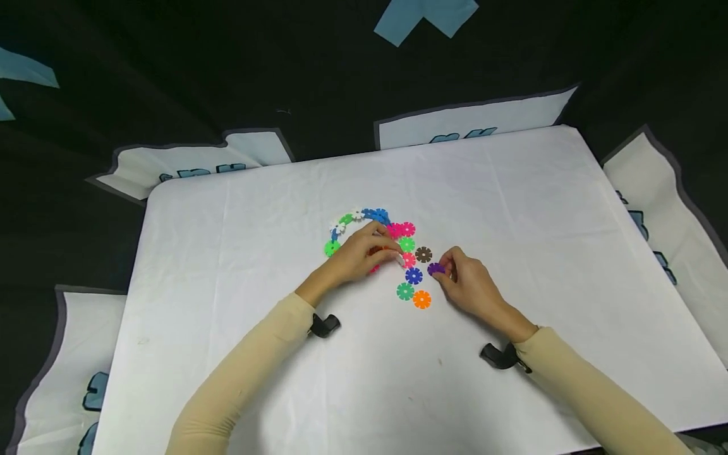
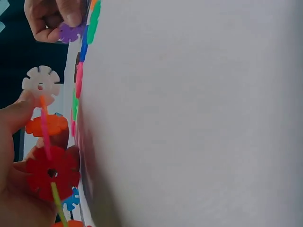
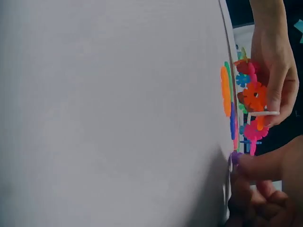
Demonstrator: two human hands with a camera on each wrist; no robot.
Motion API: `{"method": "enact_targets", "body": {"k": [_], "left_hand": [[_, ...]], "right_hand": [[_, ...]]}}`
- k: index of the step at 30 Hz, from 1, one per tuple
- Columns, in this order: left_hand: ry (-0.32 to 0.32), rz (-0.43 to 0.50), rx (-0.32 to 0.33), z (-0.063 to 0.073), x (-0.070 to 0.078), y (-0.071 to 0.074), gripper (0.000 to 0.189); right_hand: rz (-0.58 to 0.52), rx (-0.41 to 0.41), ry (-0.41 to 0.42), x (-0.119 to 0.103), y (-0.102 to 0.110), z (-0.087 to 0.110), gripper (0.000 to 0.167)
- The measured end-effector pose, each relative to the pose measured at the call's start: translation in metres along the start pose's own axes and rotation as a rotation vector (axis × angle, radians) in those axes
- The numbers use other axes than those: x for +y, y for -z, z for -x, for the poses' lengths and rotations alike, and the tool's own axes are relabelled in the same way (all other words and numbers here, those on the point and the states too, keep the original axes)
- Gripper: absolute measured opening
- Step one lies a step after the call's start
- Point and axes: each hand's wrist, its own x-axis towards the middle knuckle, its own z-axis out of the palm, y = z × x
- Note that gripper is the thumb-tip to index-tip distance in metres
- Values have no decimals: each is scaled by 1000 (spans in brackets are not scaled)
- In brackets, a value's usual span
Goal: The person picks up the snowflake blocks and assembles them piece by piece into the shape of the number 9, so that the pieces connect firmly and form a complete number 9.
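My left hand pinches a white notched snowflake disc at the end of a chain of linked discs. Orange and red discs of that chain show under the hand in the left wrist view. The chain curves away behind the fingers, through a green disc and blue discs. In my right hand, thumb and finger pinch a purple snowflake disc close to the tabletop. A brown disc and a dark blue disc lie left of it.
Other loose discs lie on the white-covered table between the hands, among them a teal disc, an orange disc and a light green disc. Dark cloth with white panels surrounds the table.
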Motion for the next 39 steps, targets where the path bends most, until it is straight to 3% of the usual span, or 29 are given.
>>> {"method": "enact_targets", "body": {"k": [6, 10, 28, 39], "left_hand": [[15, 32, 9, -3, 3, 4, 19], [-5, 34, 16, -3, 5, 3, 19], [-98, -20, 75, 0, 2, -7, 16], [-110, 18, 39, -1, -1, -11, 14]], "right_hand": [[-446, -139, -87, -12, -1, -7, 24], [-600, -186, -137, -17, -5, -11, 30], [-771, -156, -209, -25, -24, -9, 35], [-853, -127, -178, -22, -37, -4, 35]]}}
